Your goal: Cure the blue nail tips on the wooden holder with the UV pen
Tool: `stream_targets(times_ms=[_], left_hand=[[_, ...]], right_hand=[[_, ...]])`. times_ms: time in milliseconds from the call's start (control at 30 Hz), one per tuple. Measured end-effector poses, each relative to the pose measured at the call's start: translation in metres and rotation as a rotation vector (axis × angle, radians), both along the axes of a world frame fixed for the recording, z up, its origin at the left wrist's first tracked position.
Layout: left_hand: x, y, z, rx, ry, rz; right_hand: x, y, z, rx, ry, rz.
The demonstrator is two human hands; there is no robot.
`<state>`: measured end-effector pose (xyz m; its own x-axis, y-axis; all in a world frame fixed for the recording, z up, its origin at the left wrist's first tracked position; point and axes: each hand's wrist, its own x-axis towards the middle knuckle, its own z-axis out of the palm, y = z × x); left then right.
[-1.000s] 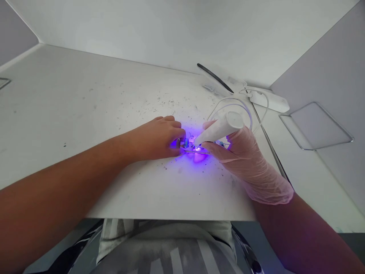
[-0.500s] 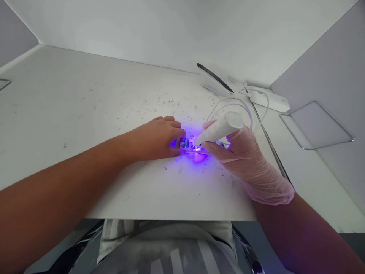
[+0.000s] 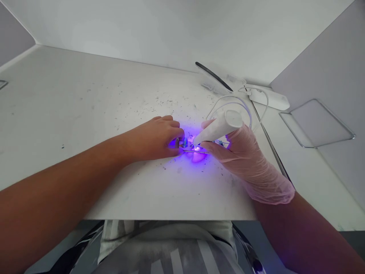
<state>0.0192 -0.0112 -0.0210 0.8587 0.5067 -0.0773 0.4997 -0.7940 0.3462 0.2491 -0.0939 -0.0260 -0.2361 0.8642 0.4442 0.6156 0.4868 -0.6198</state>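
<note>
Gloved right hand wrapped around white UV pen lamp; bare left hand pinching small glowing piece on table.

1. The bare left hand presses small pieces onto the white table.
2. The gloved right hand grips a white lamp, its violet glow on the pieces.
3. A cable loops behind.

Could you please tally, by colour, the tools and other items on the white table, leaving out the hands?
White: 3 — lamp pen, its cable, power strip
Black: 1 — slim tool
Silver metal: 2 — wire frame, small lit piece
Total: 6
</note>
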Motion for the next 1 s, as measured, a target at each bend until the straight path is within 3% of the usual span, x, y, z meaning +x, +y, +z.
stream_targets(times_ms=[1000], left_hand=[[-0.0006, -0.0007, -0.0003, -0.005, 0.011, -0.002]], right_hand=[[0.0001, 0.0002, 0.0029, -0.042, 0.0, 0.036]])
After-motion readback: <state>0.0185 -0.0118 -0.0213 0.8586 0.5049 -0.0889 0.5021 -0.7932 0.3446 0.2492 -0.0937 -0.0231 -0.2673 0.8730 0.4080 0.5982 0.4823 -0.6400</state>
